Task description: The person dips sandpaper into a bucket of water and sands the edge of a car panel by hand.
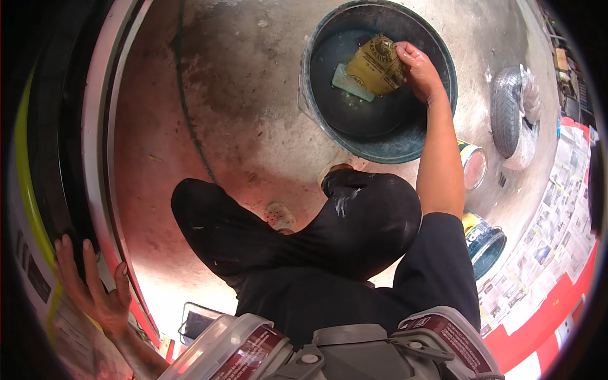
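My right hand [419, 71] pinches the right edge of a brownish-yellow sheet of sandpaper [375, 63], its printed back facing up. The sheet is over a large dark round tub [386, 152] with shallow water in it. A pale green block [352, 83] lies partly under the sheet's lower left edge, and a small dark piece shows behind its top. Far to the left, my left hand [95, 285] is open, fingers apart, resting on or just over a dark panel with a yellow-green edge [28, 171]. Whether it presses there I cannot tell.
A paint can [474, 168] and a blue bucket [486, 250] stand right of my bent knees. Beyond them are a tyre [506, 111] with clear plastic and newspaper sheets [538, 234]. A dark line [183, 95] crosses the concrete floor. Respirator parts [351, 354] cover the bottom edge.
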A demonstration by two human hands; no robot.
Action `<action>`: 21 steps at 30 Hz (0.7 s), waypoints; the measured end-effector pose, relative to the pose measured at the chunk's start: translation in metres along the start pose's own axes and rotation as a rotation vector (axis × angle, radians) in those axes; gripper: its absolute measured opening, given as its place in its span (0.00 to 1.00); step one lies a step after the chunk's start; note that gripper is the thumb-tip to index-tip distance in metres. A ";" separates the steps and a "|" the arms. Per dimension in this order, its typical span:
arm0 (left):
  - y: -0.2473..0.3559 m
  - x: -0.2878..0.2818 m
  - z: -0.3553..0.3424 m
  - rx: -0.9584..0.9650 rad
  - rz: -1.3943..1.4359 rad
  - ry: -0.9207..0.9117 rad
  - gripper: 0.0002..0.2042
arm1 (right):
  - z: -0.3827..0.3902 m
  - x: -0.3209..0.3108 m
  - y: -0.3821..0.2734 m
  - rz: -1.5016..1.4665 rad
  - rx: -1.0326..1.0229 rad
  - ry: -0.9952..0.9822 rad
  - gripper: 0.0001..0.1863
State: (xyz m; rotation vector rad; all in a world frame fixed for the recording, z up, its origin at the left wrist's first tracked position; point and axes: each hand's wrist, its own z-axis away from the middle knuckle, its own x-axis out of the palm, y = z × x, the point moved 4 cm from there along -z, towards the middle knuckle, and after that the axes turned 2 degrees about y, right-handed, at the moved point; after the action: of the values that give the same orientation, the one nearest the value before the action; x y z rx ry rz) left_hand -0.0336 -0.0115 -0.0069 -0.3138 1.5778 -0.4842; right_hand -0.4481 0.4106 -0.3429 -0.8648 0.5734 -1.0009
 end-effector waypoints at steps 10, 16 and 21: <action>0.003 -0.003 -0.003 -0.011 0.014 0.022 0.27 | 0.019 0.017 -0.013 -0.382 0.013 -0.199 0.17; 0.007 -0.005 -0.007 -0.022 0.023 0.023 0.26 | 0.029 0.030 -0.021 -0.449 0.015 -0.391 0.31; 0.008 -0.008 -0.011 -0.023 -0.008 -0.007 0.26 | 0.024 0.036 -0.011 -0.209 -0.041 -0.314 0.36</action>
State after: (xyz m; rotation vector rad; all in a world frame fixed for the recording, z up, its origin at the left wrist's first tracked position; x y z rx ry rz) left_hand -0.0428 0.0007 -0.0041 -0.3395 1.5768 -0.4706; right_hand -0.4192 0.3839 -0.3216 -1.1105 0.2406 -1.0177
